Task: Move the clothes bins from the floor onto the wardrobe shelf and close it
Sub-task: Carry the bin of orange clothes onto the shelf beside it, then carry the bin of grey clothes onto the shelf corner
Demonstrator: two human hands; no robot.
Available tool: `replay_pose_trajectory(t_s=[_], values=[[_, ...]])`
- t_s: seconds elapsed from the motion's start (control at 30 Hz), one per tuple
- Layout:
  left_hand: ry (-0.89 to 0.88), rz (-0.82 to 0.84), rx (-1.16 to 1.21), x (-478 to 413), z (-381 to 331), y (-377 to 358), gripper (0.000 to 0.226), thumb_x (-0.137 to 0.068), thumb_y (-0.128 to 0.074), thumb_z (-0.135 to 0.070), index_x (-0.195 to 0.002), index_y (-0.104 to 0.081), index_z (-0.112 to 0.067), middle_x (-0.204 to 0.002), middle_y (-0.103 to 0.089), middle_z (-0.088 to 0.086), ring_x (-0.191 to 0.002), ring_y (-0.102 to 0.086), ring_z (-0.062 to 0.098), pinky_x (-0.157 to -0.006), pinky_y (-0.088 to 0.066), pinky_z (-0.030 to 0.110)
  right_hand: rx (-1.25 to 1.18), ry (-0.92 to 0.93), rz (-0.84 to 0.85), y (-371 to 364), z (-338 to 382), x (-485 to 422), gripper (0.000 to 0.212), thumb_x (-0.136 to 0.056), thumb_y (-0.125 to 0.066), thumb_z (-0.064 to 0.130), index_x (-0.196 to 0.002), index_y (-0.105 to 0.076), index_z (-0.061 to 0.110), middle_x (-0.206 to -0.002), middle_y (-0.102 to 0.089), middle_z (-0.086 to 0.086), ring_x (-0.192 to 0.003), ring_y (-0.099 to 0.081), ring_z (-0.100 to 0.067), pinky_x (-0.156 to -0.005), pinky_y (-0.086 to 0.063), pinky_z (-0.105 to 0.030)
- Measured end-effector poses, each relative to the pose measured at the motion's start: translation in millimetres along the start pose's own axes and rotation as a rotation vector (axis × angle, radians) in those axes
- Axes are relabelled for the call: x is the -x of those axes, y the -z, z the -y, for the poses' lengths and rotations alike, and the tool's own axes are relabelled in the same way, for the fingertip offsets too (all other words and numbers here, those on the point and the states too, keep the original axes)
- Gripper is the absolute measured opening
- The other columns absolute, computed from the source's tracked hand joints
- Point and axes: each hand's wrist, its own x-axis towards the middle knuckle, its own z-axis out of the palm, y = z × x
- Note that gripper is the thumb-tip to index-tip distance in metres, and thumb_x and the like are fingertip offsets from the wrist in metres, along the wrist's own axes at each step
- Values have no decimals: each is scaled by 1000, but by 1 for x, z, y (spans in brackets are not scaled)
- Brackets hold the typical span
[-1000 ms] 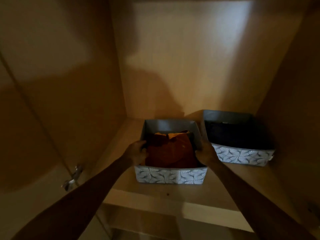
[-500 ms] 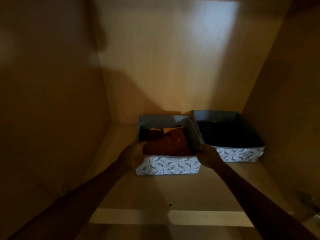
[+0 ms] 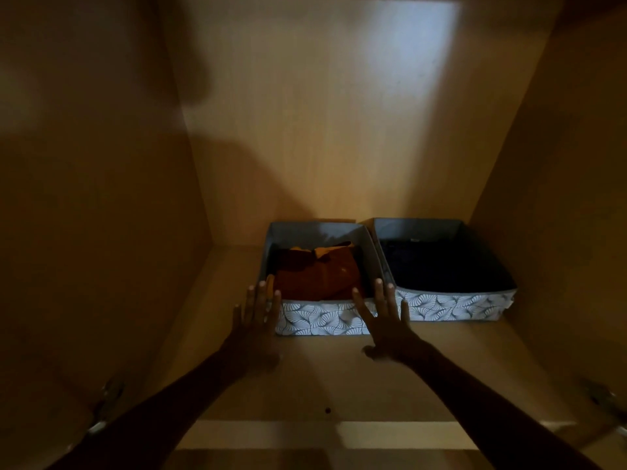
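Both bins sit side by side at the back of the wardrobe shelf (image 3: pixel 441 361). My left hand (image 3: pixel 252 329) & right hand (image 3: pixel 390 325) are flat w/ fingers spread wide, holding nothing, in front of the orange clothes bin (image 3: pixel 320 318). The dark clothes bin (image 3: pixel 454 305) is touching it on the right.

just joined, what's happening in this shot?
A person is loading a wardrobe shelf. Two patterned clothes bins sit side by side at the back: the bin with orange clothes and the bin with dark clothes. The left hand and right hand are open with fingers spread at the orange bin's front corners, gripping nothing. The wardrobe is not yet closed.
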Motion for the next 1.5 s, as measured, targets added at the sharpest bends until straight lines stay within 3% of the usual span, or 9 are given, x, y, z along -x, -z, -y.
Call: replay_pose_trajectory(t_s=[0.1, 0.3, 0.67, 0.83, 0.93, 1.0, 1.2, 1.33, 1.5], values=[[-6, 30, -12, -13, 1, 2, 138, -51, -56, -77, -140, 39, -29, -144, 51, 3, -135, 44, 30, -109, 4, 64, 18, -7, -12, 0, -3, -10, 128, -75, -73, 49, -141, 35, 32, -142, 47, -22, -130, 41, -45, -109, 8, -69], [55, 74, -36, -28, -9, 15, 149, -60, -73, -68, -122, 56, -27, -135, 59, 10, -131, 43, 38, -109, 13, 63, 32, -23, -19, 8, -10, -33, 129, -73, -74, 52, -139, 35, 30, -146, 41, -25, -133, 37, -45, -111, 5, -66], [29, 136, 60, -43, -8, 28, 133, -70, -72, -62, -146, 29, -19, -140, 47, 9, -137, 35, 39, -114, 11, 56, 44, 3, -41, 8, -17, -47, 125, -74, -73, 52, -145, 27, 28, -147, 38, -27, -136, 32, -47, -112, 10, -59], [-3, -96, 395, -19, 1, 22, 93, -78, -65, -43, -153, -14, -23, -162, -2, 8, -149, -5, 28, -119, -15, 50, -39, 18, -106, 2, -12, -29, 111, -83, -63, 50, -142, 30, 37, -149, 38, -19, -138, 34, -40, -113, 10, -59], [-34, -354, 681, 20, -11, 18, 52, -84, -60, -21, -135, -47, -20, -141, -47, 1, -128, -43, 6, -110, -37, 26, -94, 101, -180, -12, -4, -9, 99, -86, -57, 48, -147, 20, 34, -151, 34, -14, -138, 33, -32, -117, 0, -58], [60, -432, 788, 49, -23, 15, 46, -87, -62, -16, -131, -52, -17, -129, -50, -7, -115, -45, -3, -100, -33, 8, -179, 139, -215, -26, 8, 7, 96, -83, -54, 52, -149, 14, 33, -157, 19, -16, -143, 22, -32, -117, -10, -56], [355, -432, 1072, 119, -35, -28, 51, -83, -63, -44, -128, -59, -19, -123, -63, -7, -110, -60, 4, -92, -47, 22, -803, 107, -124, -60, 54, 63, 88, -83, -70, 37, -152, -16, 34, -161, -5, 2, -148, -4, -20, -116, -22, -40], [525, -491, 1146, 178, -56, -47, 36, -87, -68, -20, -122, -61, -21, -115, -64, -14, -103, -60, -2, -86, -46, 22, -1117, 206, -71, -81, 75, 97, 79, -81, -75, 18, -146, -33, 34, -151, -30, 9, -137, -37, -15, -101, -49, -36], [775, -600, 1157, 265, -98, -65, 31, -90, -64, -9, -120, -63, -14, -114, -66, -7, -105, -61, 8, -83, -46, 12, -1160, 365, 191, -103, 91, 136, 70, -82, -73, 25, -139, -37, 43, -144, -42, 17, -128, -44, 1, -87, -49, -16]])
